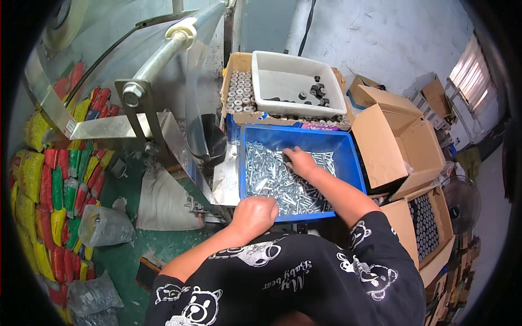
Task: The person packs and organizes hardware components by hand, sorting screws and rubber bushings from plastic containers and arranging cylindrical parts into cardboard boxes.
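In front of me stands a blue plastic bin (338,142) holding a heap of shiny metal screws (266,176). My right hand (300,162) reaches down into it, fingers curled together among the screws near the far side. A small dark shape shows beside its fingertips; what they grip is too hidden to tell. At the bin's near left corner is my left hand (254,216), closed in a fist with the back of the hand uppermost. Anything inside that fist is out of sight.
Behind the bin, a white tub (288,65) with black knobs rests on a carton of round parts (239,89). Open cardboard boxes (380,144) stand to the right, one packed with dark cylinders (424,225). A metal machine frame (147,103) rises at the left, near stacked colourful bags (54,201).
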The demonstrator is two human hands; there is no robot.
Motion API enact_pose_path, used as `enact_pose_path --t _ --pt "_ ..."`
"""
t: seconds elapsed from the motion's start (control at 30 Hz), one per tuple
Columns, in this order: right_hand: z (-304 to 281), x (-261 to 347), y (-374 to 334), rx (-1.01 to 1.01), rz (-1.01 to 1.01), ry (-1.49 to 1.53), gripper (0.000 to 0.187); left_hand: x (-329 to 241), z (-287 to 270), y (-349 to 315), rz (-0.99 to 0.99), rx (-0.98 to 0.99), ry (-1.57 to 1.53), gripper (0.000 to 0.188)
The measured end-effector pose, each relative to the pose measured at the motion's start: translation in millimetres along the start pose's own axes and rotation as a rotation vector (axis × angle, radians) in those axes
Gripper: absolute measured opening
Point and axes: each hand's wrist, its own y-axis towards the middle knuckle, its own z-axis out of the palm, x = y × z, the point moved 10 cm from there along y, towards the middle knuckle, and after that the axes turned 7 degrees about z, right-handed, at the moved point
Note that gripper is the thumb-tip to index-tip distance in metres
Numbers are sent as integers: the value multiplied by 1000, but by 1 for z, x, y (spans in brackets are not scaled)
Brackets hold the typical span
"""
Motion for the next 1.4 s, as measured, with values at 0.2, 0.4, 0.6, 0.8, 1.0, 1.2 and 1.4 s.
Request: enact_pose_path --t 0.2,0.4,0.6,0.8,1.0,1.2,1.4 --pt "-140 15 -6 273 -22 1549 33 9 4 -3 -21 15 -22 17" --pt "-216 -32 147 -210 207 116 26 8 4 1 -53 31 -47 17" --pt "-159 -81 202 42 429 -303 33 11 2 -2 -15 -16 -42 17" --pt "-148 -64 190 91 293 -281 35 8 2 -3 46 -53 -31 18" --pt "-145 -53 181 15 281 -476 35 6 3 0 58 -45 -6 18" --pt "-199 -99 168 -111 417 523 22 8 4 -1 59 -48 17 18" --pt "-251 -175 158 -285 396 1366 19 6 0 2 129 -97 7 18"
